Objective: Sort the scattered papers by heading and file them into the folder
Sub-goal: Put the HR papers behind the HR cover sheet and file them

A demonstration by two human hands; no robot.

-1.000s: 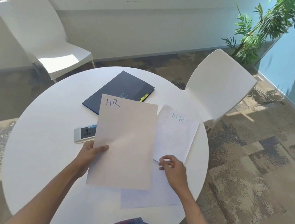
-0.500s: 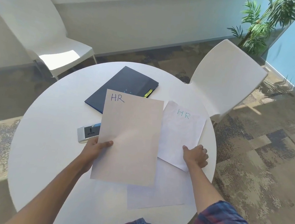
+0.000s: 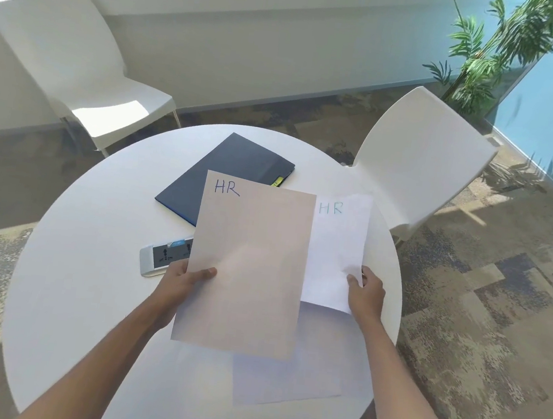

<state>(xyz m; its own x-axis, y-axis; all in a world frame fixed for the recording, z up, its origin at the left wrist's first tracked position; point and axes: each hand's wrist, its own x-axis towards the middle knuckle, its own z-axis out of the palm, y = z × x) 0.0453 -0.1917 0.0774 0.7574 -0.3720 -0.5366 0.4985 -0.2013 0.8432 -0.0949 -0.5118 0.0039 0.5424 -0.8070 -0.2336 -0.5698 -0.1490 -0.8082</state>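
My left hand (image 3: 180, 281) grips the left edge of a pale pink sheet (image 3: 252, 261) headed "HR" in blue, held above the round white table (image 3: 90, 257). My right hand (image 3: 365, 292) pinches the lower right corner of a white sheet (image 3: 336, 250) headed "HR" in light green, lifted and tucked behind the pink sheet's right edge. Another white sheet (image 3: 286, 379) lies flat on the table beneath them, its heading hidden. A closed dark blue folder (image 3: 228, 169) with a yellow tab lies at the far side of the table, partly covered by the pink sheet.
A grey power socket block (image 3: 159, 258) sits on the table left of my left hand. White chairs stand at the far left (image 3: 78, 59) and far right (image 3: 422, 157). A green plant (image 3: 485, 54) stands by the blue wall.
My right hand moved from the lower sheet to the green-headed sheet, took its corner and lifted it toward the pink sheet. My left hand kept holding the pink sheet.
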